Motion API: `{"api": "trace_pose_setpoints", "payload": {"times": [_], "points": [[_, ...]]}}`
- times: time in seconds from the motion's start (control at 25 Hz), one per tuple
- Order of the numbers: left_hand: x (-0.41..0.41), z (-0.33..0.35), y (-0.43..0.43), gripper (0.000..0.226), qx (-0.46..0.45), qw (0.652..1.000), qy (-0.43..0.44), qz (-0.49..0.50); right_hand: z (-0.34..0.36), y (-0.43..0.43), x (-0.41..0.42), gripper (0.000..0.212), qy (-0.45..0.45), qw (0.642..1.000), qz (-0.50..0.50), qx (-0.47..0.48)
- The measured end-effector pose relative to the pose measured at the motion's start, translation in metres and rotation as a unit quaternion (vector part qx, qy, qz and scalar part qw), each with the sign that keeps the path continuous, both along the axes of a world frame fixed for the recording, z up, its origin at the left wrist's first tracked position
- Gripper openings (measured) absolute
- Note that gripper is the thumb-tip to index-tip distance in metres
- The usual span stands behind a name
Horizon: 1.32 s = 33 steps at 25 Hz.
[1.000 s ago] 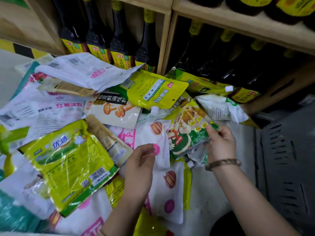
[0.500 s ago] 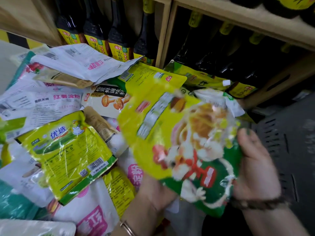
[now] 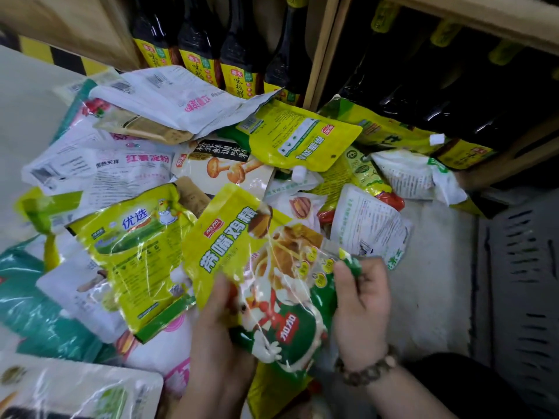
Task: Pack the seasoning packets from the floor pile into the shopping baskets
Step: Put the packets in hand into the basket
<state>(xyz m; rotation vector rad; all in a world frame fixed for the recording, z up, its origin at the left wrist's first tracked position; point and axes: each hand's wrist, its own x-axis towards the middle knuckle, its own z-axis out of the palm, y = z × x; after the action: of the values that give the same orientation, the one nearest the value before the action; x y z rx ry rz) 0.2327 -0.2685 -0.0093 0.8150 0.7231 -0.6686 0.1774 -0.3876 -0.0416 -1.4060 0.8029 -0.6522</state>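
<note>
Seasoning packet (image 3: 260,261) is gripped on the left by the left hand (image 3: 217,337) and pinched on the right by the right hand (image 3: 363,306), above the pile (image 3: 136,176).

One wide-angle view, worn on the person's head, looks steeply down and forward from close above the left hand (image 3: 217,322) and right hand (image 3: 361,313), which grip a yellow-green packet (image 3: 266,261) at lower centre. The packet pile (image 3: 136,176) spreads beyond and left of the fingers (image 3: 375,270), with the bottle shelves (image 3: 453,19) farther beyond.
</note>
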Motion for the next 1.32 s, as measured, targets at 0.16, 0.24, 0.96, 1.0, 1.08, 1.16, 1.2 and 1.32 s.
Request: {"api": "trace_pose_setpoints", "payload": {"times": [0.16, 0.24, 0.96, 1.0, 1.08, 1.16, 1.2, 1.32], "points": [[0.019, -0.025, 0.023, 0.059, 0.123, 0.99, -0.03, 0.059, -0.01, -0.037, 0.046, 0.027, 0.147, 0.963, 0.176, -0.141], [0.025, -0.027, 0.026, 0.046, 0.178, 0.98, -0.036, 0.079, -0.011, -0.045, 0.083, 0.036, 0.259, 0.883, 0.262, -0.292], [0.049, -0.05, 0.039, 0.055, 0.231, 0.973, 0.019, 0.014, -0.027, -0.058, 0.086, 0.047, 0.534, 0.71, 0.316, -0.332], [0.049, -0.051, 0.039, 0.052, 0.235, 0.972, 0.018, 0.01, -0.024, -0.065, 0.08, 0.046, 0.546, 0.705, 0.318, -0.322], [0.049, -0.052, 0.035, 0.047, 0.249, 0.968, 0.012, -0.004, -0.02, -0.081, 0.068, 0.047, 0.585, 0.679, 0.331, -0.294], [0.047, -0.049, 0.033, 0.045, 0.265, 0.964, 0.016, -0.009, -0.021, -0.087, 0.065, 0.048, 0.607, 0.668, 0.349, -0.251], [0.047, -0.048, 0.032, 0.044, 0.269, 0.963, 0.016, -0.012, -0.023, -0.084, 0.066, 0.049, 0.612, 0.671, 0.352, -0.227], [0.05, -0.046, 0.029, 0.038, 0.259, 0.966, 0.005, -0.017, -0.029, -0.072, 0.066, 0.054, 0.623, 0.684, 0.335, -0.179]]}}
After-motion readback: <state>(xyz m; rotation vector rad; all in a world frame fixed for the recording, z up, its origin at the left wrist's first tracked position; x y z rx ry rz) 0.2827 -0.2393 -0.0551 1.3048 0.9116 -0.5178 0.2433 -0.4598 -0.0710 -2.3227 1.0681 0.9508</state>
